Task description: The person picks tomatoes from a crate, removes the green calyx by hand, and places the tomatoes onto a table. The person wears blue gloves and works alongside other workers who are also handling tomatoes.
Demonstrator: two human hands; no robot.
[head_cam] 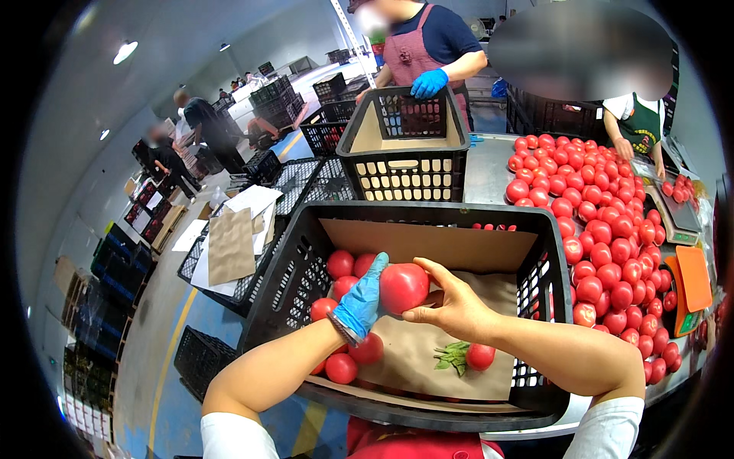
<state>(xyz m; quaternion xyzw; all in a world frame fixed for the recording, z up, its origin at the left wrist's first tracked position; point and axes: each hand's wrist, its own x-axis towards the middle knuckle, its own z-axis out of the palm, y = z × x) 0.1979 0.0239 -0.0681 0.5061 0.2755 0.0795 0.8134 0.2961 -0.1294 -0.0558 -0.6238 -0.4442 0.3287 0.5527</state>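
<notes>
Between my two hands is a large red tomato (403,288), held above a black plastic crate (413,421). My left hand (362,301), in a blue glove, grips its left side. The bare fingers of my right hand (459,301) touch its right side. Brown paper (413,356) lines the crate. Several tomatoes (342,368) lie along the crate's left side, partly hidden by my left hand and forearm. At the crate's lower right, a single tomato (480,356) rests beside a small bunch of green leaves (453,357).
Many loose tomatoes (602,252) cover the metal table (487,172) to the right, beside an orange scale (691,287). Ahead, a co-worker's blue-gloved hand (429,84) rests on another paper-lined crate (401,155). Papers (232,246) lie on crates at left. Another person's hand (624,148) reaches toward the tomatoes.
</notes>
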